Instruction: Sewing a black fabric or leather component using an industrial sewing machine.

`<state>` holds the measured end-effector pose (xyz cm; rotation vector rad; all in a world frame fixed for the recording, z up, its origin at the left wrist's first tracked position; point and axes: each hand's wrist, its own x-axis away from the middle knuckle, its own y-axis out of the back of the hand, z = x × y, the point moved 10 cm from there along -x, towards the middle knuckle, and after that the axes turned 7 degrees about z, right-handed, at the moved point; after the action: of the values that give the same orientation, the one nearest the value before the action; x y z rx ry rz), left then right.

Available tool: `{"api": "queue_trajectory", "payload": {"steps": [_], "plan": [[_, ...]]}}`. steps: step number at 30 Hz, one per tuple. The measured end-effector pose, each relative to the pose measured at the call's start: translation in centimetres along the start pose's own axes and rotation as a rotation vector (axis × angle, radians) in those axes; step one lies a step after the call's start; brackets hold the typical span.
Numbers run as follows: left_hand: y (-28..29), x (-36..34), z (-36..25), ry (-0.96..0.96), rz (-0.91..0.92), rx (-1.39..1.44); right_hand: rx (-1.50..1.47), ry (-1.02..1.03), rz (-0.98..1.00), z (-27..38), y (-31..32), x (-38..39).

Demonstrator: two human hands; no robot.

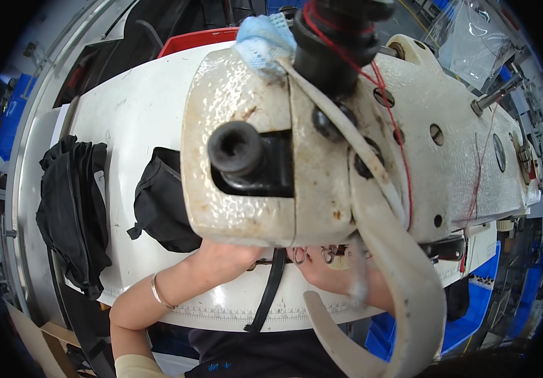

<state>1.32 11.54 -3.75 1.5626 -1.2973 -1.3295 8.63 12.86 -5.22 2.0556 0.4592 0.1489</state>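
Observation:
In front of me a cream industrial sewing machine [246, 227] blocks much of the view. My left hand [228, 261], with a bangle on its wrist, reaches under the machine head, and its fingers are hidden there. On the other side of a narrow black strap [271, 293] is my right hand [322, 272], partly covered by the machine's parts. The strap hangs from between the two hands toward the table's front edge; whether either hand grips it is not visible. A black fabric pouch [165, 205] lies left of the machine head, partly beneath it.
Folded black fabric pieces [75, 214] lie at the white table's [139, 113] left side. A curved cream lever [410, 277] hangs in front of my right forearm. Blue bins [473, 315] stand at the right, and a red tray [196, 39] is behind the table. Red thread runs down the machine.

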Motion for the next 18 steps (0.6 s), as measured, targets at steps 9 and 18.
{"api": "queue_trajectory", "payload": {"steps": [9, 18], "plan": [[0.8, -0.7, 1.1, 0.061, -0.09, 0.065, -0.369, -0.244, -0.086, -3.3, 1.4, -0.1], [1.1, -1.3, 2.0, 0.093, -0.114, 0.207, -0.175, -0.011, -0.062, -1.4, 0.1, 0.6]]}}
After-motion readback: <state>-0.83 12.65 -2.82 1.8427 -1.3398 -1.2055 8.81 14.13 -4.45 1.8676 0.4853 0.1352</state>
